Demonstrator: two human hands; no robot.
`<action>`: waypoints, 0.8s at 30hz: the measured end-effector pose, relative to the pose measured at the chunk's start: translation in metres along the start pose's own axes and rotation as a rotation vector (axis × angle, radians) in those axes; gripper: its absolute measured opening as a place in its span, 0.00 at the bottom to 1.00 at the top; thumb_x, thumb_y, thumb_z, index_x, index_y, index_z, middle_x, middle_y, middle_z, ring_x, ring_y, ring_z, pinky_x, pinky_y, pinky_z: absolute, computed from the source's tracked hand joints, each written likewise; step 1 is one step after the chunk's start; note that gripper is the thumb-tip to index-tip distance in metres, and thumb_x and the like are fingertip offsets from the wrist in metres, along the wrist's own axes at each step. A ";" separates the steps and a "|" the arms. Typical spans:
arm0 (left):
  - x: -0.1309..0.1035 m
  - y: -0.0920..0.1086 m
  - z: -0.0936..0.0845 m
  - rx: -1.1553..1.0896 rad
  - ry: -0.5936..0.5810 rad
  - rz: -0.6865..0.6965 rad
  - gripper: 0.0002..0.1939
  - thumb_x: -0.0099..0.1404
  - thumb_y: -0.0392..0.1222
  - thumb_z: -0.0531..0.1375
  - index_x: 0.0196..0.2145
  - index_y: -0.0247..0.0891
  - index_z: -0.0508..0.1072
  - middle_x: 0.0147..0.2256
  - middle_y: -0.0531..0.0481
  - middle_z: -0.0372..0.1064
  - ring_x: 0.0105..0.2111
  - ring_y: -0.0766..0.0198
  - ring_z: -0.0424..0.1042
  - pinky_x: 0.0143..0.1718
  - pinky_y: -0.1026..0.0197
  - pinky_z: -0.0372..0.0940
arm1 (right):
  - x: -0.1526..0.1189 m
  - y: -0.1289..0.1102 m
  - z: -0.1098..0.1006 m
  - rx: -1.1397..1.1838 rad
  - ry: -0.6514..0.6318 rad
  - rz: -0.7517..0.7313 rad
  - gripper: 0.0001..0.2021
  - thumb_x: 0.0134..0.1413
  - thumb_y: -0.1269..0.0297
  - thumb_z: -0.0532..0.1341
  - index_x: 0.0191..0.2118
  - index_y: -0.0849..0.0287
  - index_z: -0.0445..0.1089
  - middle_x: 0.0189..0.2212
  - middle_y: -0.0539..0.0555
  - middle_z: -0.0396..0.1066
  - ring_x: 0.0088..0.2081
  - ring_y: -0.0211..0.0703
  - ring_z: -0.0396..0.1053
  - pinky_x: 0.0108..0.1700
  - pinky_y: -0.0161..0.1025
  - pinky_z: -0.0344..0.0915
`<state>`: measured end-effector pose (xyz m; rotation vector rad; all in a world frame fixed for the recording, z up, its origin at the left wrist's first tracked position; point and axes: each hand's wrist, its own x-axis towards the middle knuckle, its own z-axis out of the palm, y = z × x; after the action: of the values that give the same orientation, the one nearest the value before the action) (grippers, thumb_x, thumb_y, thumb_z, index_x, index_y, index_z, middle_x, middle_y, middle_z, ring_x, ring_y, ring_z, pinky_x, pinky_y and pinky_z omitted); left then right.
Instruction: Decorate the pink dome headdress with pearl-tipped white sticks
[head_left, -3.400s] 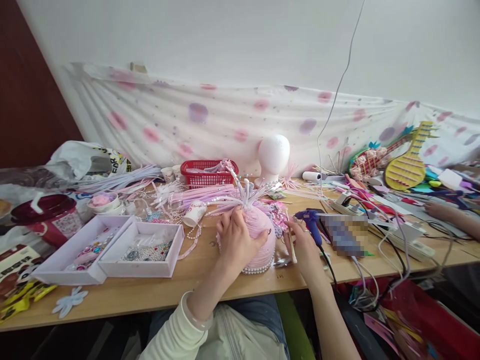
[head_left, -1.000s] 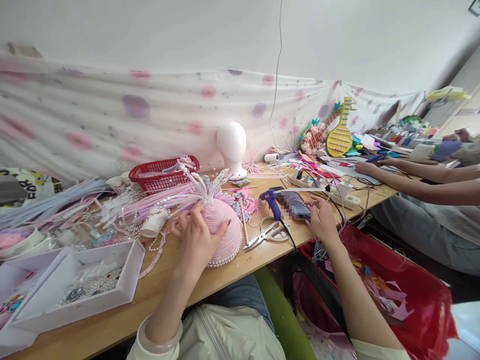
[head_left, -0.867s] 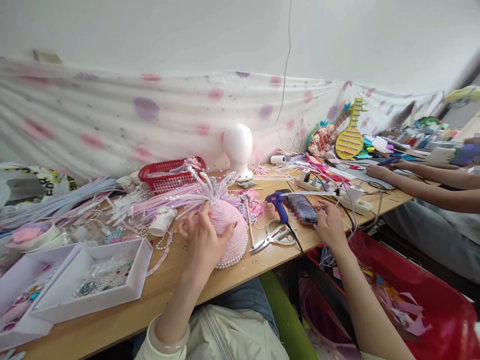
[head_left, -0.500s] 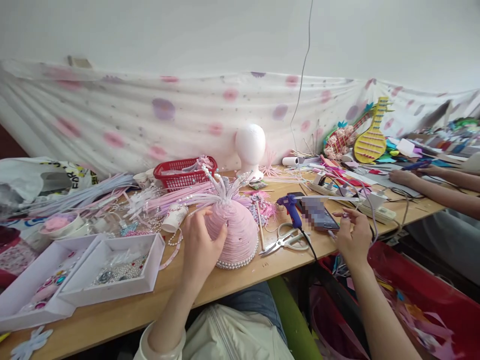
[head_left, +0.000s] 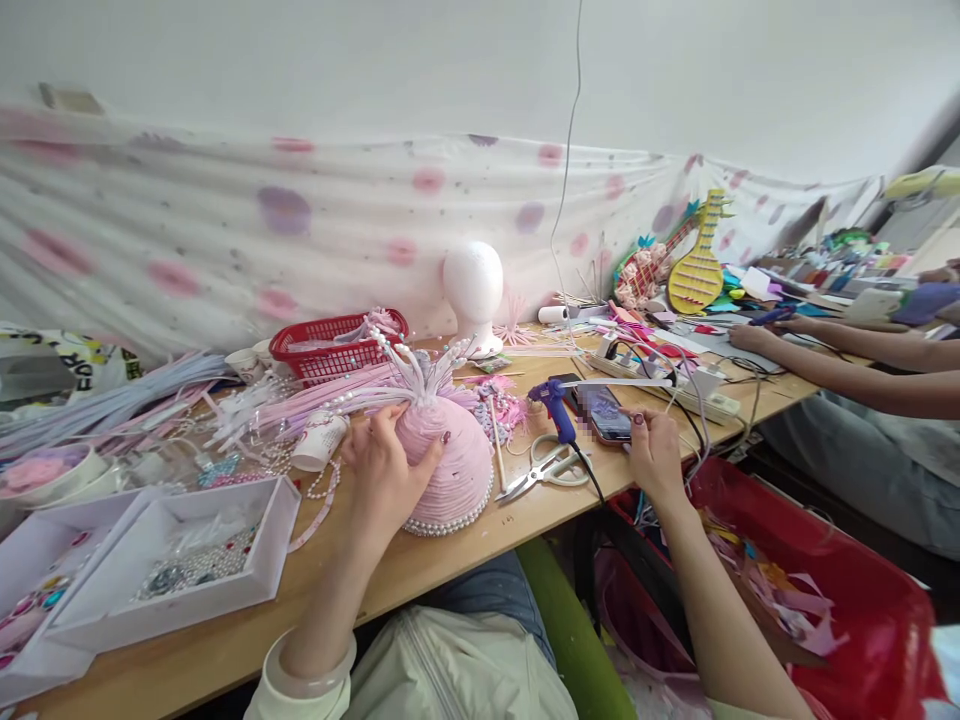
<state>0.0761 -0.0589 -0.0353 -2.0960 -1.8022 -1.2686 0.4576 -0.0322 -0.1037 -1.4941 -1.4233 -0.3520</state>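
"Pink is shown at the centre: how is the dome (head_left: 454,465) placed relative to the grip?"

"It is set on the counter (head_left: 517,515), its left side touched by the left grip (head_left: 382,485). Thumb and fingers are spread wide, the thumb being laid across the front."

"And the right grip (head_left: 660,465)?"

"It is held half curled at the nearer end of the phone (head_left: 611,415); whether the phone is actually pinched cannot be told."

"How is the dome's surface characterised?"

"It is wound in fine ridges, bordered below by a row of pearl beads (head_left: 450,526) and crowned by a tuft of pale strands (head_left: 426,378)."

"By what is the room bounded?"

"In front, a narrow strip of wood is left before the counter's edge. The left is occupied by a paper cup (head_left: 319,442) and a white box (head_left: 180,615), the right by a thin stick (head_left: 497,445), scissors (head_left: 547,468) and a blue glue gun (head_left: 556,405)."
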 end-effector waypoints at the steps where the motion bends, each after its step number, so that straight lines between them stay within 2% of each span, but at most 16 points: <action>1: 0.000 0.001 -0.001 0.011 -0.009 0.002 0.24 0.61 0.49 0.61 0.50 0.36 0.60 0.51 0.36 0.71 0.53 0.41 0.63 0.54 0.36 0.55 | -0.001 0.001 0.000 -0.003 0.001 -0.002 0.24 0.66 0.50 0.43 0.44 0.61 0.69 0.40 0.63 0.70 0.44 0.56 0.65 0.48 0.55 0.61; 9: -0.002 0.012 -0.004 0.068 0.012 0.023 0.22 0.64 0.47 0.58 0.52 0.35 0.60 0.52 0.36 0.71 0.55 0.40 0.62 0.55 0.35 0.51 | -0.002 0.004 0.000 -0.029 0.040 0.034 0.21 0.65 0.51 0.45 0.42 0.61 0.68 0.39 0.65 0.69 0.46 0.59 0.63 0.48 0.58 0.60; 17: 0.000 0.009 -0.004 0.060 -0.006 -0.045 0.24 0.60 0.50 0.61 0.49 0.35 0.61 0.50 0.36 0.72 0.52 0.40 0.63 0.53 0.35 0.54 | -0.003 0.005 0.002 -0.030 0.090 0.020 0.15 0.64 0.56 0.48 0.42 0.59 0.66 0.42 0.64 0.71 0.52 0.59 0.60 0.54 0.63 0.56; 22: 0.002 0.010 -0.006 0.019 -0.021 -0.081 0.23 0.60 0.48 0.62 0.48 0.35 0.61 0.49 0.37 0.72 0.53 0.40 0.63 0.53 0.36 0.54 | -0.003 -0.005 -0.001 -0.031 0.135 0.055 0.17 0.64 0.57 0.48 0.41 0.61 0.69 0.40 0.66 0.73 0.48 0.59 0.65 0.51 0.59 0.60; 24: 0.001 0.011 -0.006 0.016 -0.027 -0.073 0.22 0.61 0.48 0.61 0.49 0.36 0.61 0.50 0.36 0.72 0.53 0.40 0.62 0.53 0.36 0.54 | -0.003 -0.007 -0.003 -0.021 0.171 0.083 0.17 0.65 0.59 0.47 0.45 0.62 0.69 0.41 0.65 0.74 0.46 0.58 0.68 0.50 0.58 0.62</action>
<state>0.0824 -0.0645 -0.0262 -2.0663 -1.9102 -1.2445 0.4513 -0.0376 -0.1017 -1.4983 -1.2229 -0.4338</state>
